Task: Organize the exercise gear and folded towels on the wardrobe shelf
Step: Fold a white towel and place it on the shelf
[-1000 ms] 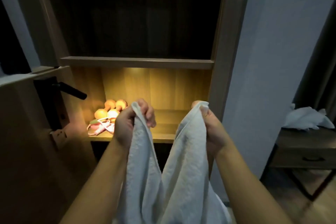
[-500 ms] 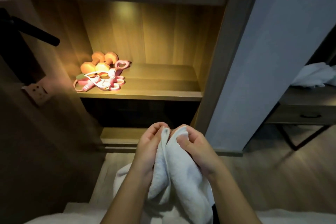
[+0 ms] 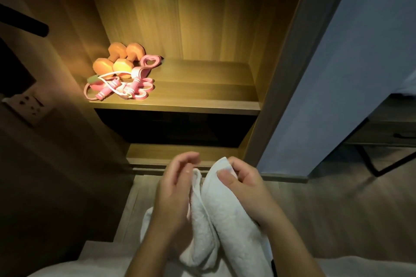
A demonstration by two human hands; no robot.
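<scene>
Dumbbells (image 3: 117,60) and pink bands (image 3: 126,87) on shelf (image 3: 202,96) at 10 o'clock; towel (image 3: 225,209) at 6, in right hand (image 3: 245,184) pinch, left hand (image 3: 175,189) slack-fingered alongside

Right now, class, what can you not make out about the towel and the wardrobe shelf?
Head view:
white towel: lower end cut off by the bottom edge.
lower compartment: too dark to see inside.
pink bands: tangled, count unclear.
black handle: cut off by the left edge.
</scene>
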